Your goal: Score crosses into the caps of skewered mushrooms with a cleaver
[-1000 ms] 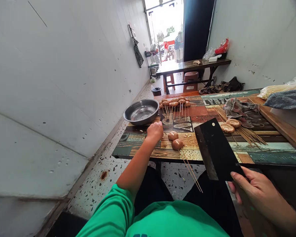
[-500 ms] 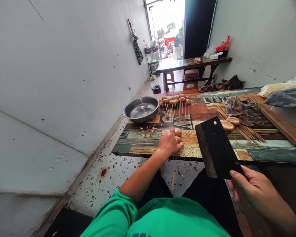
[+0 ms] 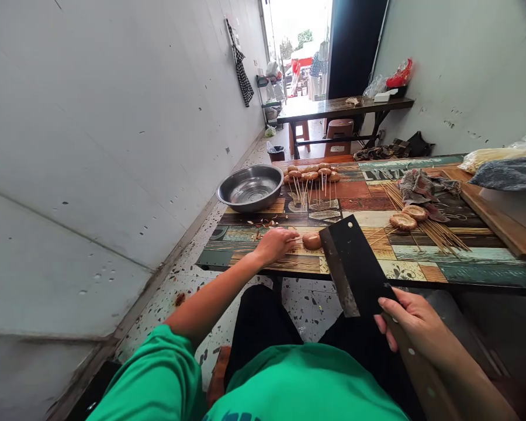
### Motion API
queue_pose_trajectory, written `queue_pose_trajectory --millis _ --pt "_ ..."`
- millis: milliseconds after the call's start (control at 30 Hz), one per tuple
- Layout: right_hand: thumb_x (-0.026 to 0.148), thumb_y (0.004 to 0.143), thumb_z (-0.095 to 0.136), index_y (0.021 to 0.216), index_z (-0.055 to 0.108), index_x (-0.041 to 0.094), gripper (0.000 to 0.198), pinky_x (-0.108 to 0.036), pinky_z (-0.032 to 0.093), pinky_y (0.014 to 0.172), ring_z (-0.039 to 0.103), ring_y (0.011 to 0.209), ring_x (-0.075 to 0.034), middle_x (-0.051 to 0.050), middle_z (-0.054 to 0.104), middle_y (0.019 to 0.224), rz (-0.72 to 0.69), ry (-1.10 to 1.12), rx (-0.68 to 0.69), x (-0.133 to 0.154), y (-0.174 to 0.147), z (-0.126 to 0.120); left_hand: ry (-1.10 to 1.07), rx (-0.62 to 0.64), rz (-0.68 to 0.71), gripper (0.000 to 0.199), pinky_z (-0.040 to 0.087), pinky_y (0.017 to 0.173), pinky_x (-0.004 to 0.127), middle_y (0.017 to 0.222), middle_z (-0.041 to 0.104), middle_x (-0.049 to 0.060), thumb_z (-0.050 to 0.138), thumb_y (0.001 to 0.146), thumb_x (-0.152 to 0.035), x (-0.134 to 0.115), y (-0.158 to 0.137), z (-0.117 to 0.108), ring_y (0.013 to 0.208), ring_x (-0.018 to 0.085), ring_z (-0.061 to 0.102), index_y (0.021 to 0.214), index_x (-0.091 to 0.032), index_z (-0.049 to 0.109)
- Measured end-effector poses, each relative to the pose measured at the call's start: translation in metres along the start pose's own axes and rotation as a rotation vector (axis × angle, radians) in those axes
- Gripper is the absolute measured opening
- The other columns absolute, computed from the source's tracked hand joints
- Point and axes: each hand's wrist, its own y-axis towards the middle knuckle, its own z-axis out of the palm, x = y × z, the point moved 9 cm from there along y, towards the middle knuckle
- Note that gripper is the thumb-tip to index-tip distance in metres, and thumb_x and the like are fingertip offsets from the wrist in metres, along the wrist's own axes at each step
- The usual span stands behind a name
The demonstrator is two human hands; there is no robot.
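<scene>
My right hand (image 3: 414, 321) grips the wooden handle of a cleaver (image 3: 355, 263), its dark, broad blade tilted up in front of me at the table's near edge. My left hand (image 3: 277, 245) rests low over the tabletop, fingers stretched to the right and apart from the cleaver. Just beyond its fingertips sits a brown mushroom (image 3: 312, 240), partly behind the blade's corner in view. Small trimmings (image 3: 269, 222) lie scattered beyond the left hand. Skewered mushrooms (image 3: 313, 172) are piled at the far side, and two pale-undersided mushrooms (image 3: 403, 221) lie by loose bamboo skewers (image 3: 442, 237).
A steel basin (image 3: 251, 204) stands at the table's left end. Right of the skewers are a crumpled cloth (image 3: 416, 187), a wooden board (image 3: 495, 216) and a bagged bundle (image 3: 486, 158). Another table (image 3: 319, 111) with stools stands near the doorway.
My left hand has moved left, off the mushroom it covered. The cleaver in my right hand has shifted left, closer to that mushroom.
</scene>
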Motion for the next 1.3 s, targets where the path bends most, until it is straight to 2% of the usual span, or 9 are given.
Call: queue_pose_trajectory --millis 100,167,267,433,900,1167,1300 --pt "0.048 0.088 0.046 0.065 0.048 0.02 0.036 -0.025 0.039 0.044 0.054 0.037 -0.012 0.002 0.061 0.053 -0.003 0.019 -0.02 0.004 0.004 -0.002 -0.018 -0.182 -0.084 0.026 0.043 0.097 0.034 0.112 0.07 0.007 0.056 0.087 -0.017 0.001 -0.006 -0.008 0.104 0.021 0.062 0.11 -0.02 0.067" --pt "0.048 0.087 0.046 0.065 0.048 0.02 0.035 -0.025 0.039 0.043 0.053 0.036 -0.012 0.002 0.061 0.054 0.01 0.027 -0.017 0.007 0.008 -0.001 -0.084 -0.276 -0.081 0.028 0.043 0.097 0.033 0.112 0.069 0.008 0.058 0.088 -0.024 -0.006 -0.008 -0.005 0.104 0.02 0.061 0.114 -0.018 0.065" --pt "0.048 0.086 0.048 0.066 0.047 0.021 0.033 -0.024 0.038 0.042 0.054 0.036 -0.012 0.002 0.062 0.053 0.032 0.031 0.015 0.009 0.014 0.004 -0.168 -0.326 -0.066 0.027 0.042 0.099 0.034 0.112 0.069 0.007 0.062 0.087 -0.032 -0.017 -0.005 0.007 0.107 0.021 0.061 0.11 -0.018 0.065" --pt "0.047 0.083 0.048 0.064 0.046 0.021 0.033 -0.024 0.039 0.044 0.053 0.035 -0.012 0.002 0.061 0.049 0.045 0.007 0.036 0.009 0.025 0.009 -0.245 -0.409 -0.106 0.023 0.042 0.1 0.039 0.114 0.069 0.006 0.066 0.084 -0.028 -0.011 -0.004 0.016 0.11 0.022 0.06 0.106 -0.021 0.067" --pt "0.049 0.082 0.052 0.068 0.045 0.021 0.032 -0.023 0.037 0.04 0.053 0.034 -0.012 0.001 0.064 0.052 0.088 0.103 0.06 -0.007 0.033 0.001 -0.333 -0.476 -0.039 0.023 0.046 0.097 0.042 0.11 0.071 0.007 0.069 0.082 -0.025 -0.007 -0.006 0.017 0.106 0.023 0.064 0.104 -0.02 0.069" --pt "0.046 0.079 0.054 0.069 0.043 0.021 0.029 -0.022 0.035 0.041 0.051 0.033 -0.01 0.002 0.063 0.052 0.062 0.146 0.106 0.006 0.054 0.002 -0.359 -0.483 -0.032 0.022 0.048 0.095 0.041 0.109 0.071 0.008 0.07 0.081 -0.024 -0.005 -0.005 0.018 0.104 0.023 0.065 0.103 -0.019 0.07" --pt "0.048 0.08 0.051 0.07 0.043 0.022 0.029 -0.023 0.036 0.042 0.052 0.034 -0.012 0.003 0.063 0.054 0.064 0.093 0.096 0.008 0.049 -0.004 -0.377 -0.481 -0.014 0.022 0.048 0.094 0.039 0.107 0.072 0.007 0.071 0.08 -0.023 -0.008 -0.004 0.017 0.102 0.022 0.066 0.102 -0.019 0.07"
